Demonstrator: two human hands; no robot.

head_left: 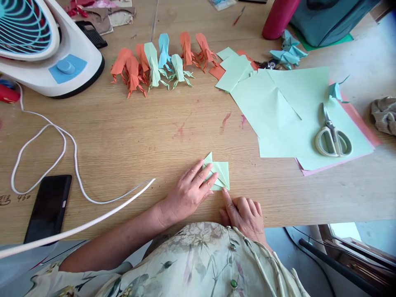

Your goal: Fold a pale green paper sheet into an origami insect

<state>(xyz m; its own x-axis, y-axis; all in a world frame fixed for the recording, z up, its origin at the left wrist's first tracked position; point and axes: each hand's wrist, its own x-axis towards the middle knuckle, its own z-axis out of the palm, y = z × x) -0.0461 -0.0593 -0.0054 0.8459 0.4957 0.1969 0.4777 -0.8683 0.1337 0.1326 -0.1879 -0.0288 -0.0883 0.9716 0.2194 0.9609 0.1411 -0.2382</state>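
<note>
Your left hand (187, 194) lay flat, fingers spread, pinning the green folded paper (220, 174); your right hand (244, 212), half curled, pressed one fingertip at its near corner. With so light a hold, the crease could have slipped crooked.

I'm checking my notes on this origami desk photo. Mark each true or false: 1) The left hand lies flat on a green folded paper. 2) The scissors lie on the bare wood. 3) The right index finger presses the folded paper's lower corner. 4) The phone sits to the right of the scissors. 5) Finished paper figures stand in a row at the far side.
1) True: the left hand lies flat on the green folded paper.
2) False: the scissors lie on the green sheets.
3) True: the right hand does so with its index fingertip.
4) False: the phone lies far left, by the white cable.
5) True: orange, green and blue paper figures.
</note>
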